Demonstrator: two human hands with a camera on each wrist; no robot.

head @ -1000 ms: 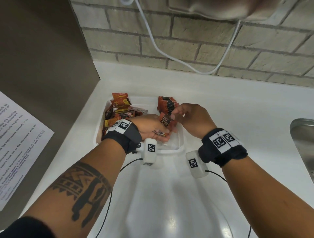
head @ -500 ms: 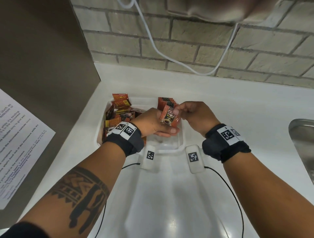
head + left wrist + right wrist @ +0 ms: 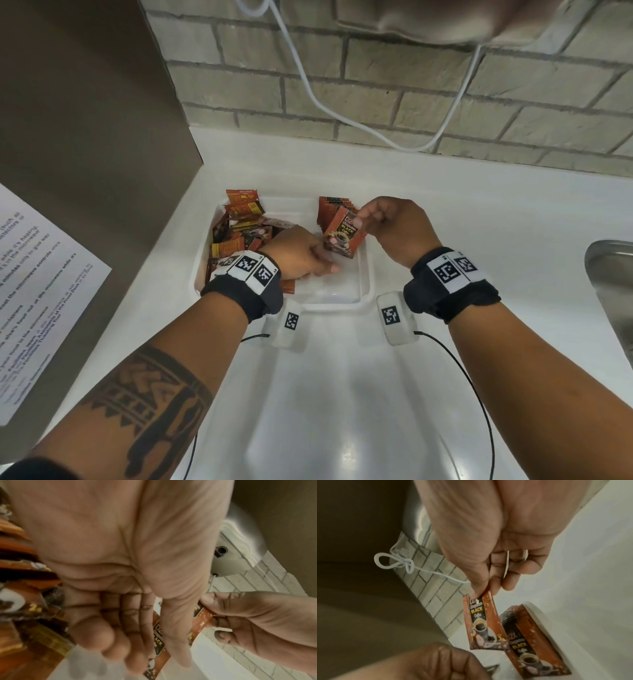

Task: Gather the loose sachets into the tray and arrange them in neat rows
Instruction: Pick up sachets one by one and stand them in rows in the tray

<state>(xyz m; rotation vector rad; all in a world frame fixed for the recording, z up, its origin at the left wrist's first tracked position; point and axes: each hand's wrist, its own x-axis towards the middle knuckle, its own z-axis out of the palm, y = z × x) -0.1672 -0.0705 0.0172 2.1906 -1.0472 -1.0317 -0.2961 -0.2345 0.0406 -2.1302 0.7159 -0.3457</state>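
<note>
Black-coffee sachet pinched above the tray

My right hand [image 3: 394,228] pinches a red-brown foil coffee sachet [image 3: 343,236] over the clear plastic tray [image 3: 363,291], mid-frame on the white worktop [image 3: 445,212]; my left hand [image 3: 301,255] seems relaxed, empty.

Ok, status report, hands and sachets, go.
Right hand pinches one sachet by its top. Left hand low in tray, grip unclear. Jumbled pile remains.

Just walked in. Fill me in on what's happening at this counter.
A person is sorting coffee sachets in a clear tray on a white counter. The right hand pinches one sachet by its top edge, holding it above the tray's right side, beside a neat upright row of sachets. The left hand rests in the tray next to a jumbled pile on the left, still unsorted.
</note>
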